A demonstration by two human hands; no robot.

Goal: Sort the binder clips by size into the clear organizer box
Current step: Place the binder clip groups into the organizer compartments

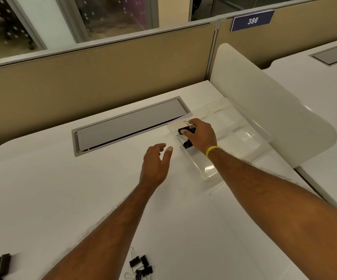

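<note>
While the right hand (201,136) reaches into the leftmost compartment of the clear plastic organizer box (210,174), its fingers curl round a black binder clip with silver wire handles (184,130), just above a second black clip (187,145) lying in that same compartment. The left hand (156,162) hovers just left of the box, fingers loosely spread and holding nothing. A thin yellow wristband (212,151) circles the right wrist. Well nearer than the box on the white desk (62,188) lie several small black binder clips (141,266) (bunched together), and far to its near left a large black binder clip (3,263). A grey hatch (131,124) sits left of the box.
</note>
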